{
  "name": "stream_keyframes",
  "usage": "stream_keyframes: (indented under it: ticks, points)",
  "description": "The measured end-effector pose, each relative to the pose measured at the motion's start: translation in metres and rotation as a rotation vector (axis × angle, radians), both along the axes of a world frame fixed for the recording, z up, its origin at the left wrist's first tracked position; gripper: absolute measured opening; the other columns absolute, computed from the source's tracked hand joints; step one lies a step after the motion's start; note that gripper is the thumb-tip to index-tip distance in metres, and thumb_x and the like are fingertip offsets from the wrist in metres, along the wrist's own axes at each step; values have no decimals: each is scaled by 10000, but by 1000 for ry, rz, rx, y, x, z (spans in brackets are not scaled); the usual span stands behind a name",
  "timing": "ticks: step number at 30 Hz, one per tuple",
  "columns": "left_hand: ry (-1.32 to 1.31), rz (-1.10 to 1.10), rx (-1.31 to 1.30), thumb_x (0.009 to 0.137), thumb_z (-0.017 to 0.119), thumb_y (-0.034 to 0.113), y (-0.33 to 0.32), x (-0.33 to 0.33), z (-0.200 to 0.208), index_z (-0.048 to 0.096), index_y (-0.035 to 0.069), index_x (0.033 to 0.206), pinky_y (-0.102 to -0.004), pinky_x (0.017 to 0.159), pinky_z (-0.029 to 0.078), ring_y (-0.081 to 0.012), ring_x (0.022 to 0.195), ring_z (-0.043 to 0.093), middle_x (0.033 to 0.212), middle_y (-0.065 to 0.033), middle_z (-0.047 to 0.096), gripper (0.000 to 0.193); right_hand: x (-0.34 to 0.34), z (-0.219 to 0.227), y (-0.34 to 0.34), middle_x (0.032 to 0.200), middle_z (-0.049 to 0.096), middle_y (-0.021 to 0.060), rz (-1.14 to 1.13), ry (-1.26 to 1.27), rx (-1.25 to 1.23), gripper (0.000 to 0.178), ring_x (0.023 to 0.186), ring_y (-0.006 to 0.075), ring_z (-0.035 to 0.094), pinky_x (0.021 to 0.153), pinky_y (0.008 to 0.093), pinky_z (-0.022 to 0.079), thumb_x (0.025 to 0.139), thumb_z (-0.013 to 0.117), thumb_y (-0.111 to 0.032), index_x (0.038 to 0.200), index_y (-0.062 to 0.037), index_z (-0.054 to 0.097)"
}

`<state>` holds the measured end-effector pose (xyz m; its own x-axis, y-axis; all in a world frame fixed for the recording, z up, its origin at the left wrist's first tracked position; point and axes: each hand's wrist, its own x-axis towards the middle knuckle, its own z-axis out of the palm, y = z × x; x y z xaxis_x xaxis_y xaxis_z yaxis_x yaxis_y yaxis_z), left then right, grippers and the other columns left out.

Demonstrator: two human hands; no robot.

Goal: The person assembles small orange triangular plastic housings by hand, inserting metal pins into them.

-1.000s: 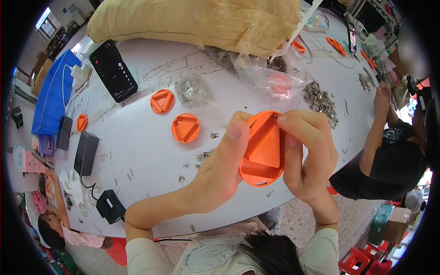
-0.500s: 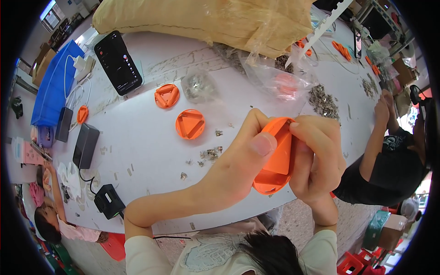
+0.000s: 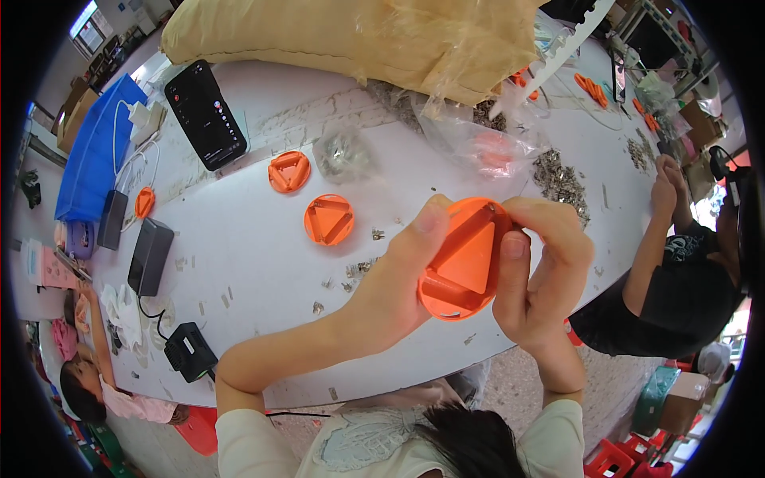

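Note:
Above the table's near right part, an orange round plastic housing [image 3: 468, 263] with a raised triangle inside is tilted toward me. My left hand [image 3: 390, 279] grips its left side, thumb along the rim and the other fingers hidden behind. At its right rim my right hand [image 3: 550, 271] is closed, index finger and thumb against the edge; whether a small piece is between them is hidden. A small metal piece shows inside the housing's upper edge. Two similar orange housings [image 3: 329, 220] [image 3: 288, 172] lie on the table, left of my hands. Small metal clips [image 3: 358, 269] are scattered nearby.
A heap of metal pieces [image 3: 560, 185] lies beyond my right hand, beside a clear plastic bag [image 3: 478, 143]. A big tan sack [image 3: 351, 40] spans the back. A phone [image 3: 205, 115], blue bin [image 3: 100, 151] and black adapters [image 3: 151, 256] stand left. People sit at both sides.
The housing has turned to face me more and shifted slightly left. My right fingers have moved from inside its upper rim to its right edge.

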<state>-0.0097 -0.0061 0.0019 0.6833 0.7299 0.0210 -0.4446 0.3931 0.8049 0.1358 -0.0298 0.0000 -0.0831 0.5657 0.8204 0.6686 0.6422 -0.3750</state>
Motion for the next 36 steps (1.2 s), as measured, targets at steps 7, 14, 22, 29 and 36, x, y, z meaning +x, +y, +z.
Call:
stream_keyframes:
  ticks: [7,14,22,29,36]
  points:
    - [106,7,20,883,232,474,6,4,-3,437,11,1026,-307,667,450,-212,852,526,970,-131,526,526,-3,-11,-8,861,534,186,132,316,-61,347,716,196,509,686,270,423,817,426,58,1120,10,264]
    - [-322,70,-144,844,355,486,30,-4,9,481,-23,1002,-268,674,422,-229,869,465,973,-157,472,547,56,-41,11,810,526,117,-371,149,-201,148,738,207,513,679,271,414,786,448,74,917,14,480]
    - [-395,227,-138,852,395,415,54,-29,20,474,-18,1032,-261,660,413,-233,907,471,1019,-151,450,475,130,-63,98,863,553,120,-387,-234,-355,168,875,275,502,737,345,420,726,441,45,820,3,574]
    - [-432,209,-103,846,362,468,65,-35,17,470,-22,1062,-276,683,425,-260,930,484,1026,-171,476,546,129,-70,183,915,564,130,-468,-560,-955,147,865,293,533,672,382,452,728,474,-61,836,-28,567]
    - [-332,308,-68,846,439,371,61,-32,28,479,-19,1012,-231,601,400,-211,877,442,987,-126,424,426,144,-101,194,864,567,106,-466,-885,-600,133,926,288,497,748,363,448,709,516,-64,834,-47,556]
